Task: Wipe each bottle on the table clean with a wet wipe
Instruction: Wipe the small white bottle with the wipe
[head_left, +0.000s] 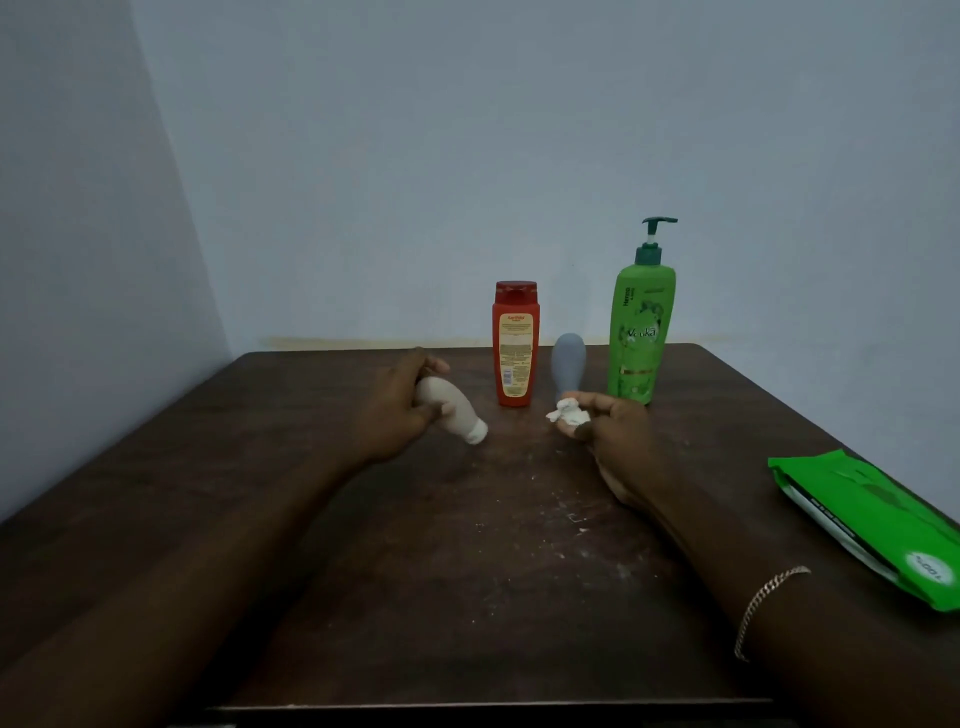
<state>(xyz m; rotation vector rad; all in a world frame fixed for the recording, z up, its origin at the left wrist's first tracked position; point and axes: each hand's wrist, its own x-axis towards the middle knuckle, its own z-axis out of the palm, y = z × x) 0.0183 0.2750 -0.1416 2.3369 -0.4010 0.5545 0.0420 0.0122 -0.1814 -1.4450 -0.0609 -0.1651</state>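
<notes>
My left hand (402, 402) grips a small white bottle (457, 410), tilted with its cap pointing down to the right, just above the table. A crumpled white wet wipe (569, 413) is pinched in the fingers of my right hand (613, 431), a short way right of the bottle and apart from it. Behind my hands stand a red bottle (515, 345), a grey bottle (569, 364) resting upside down on its narrow end, and a tall green pump bottle (641, 327).
The dark wooden table (291, 467) carries white specks near its middle. A green pack of wet wipes (872, 519) lies at the right edge. Pale walls close in behind the table and on the left.
</notes>
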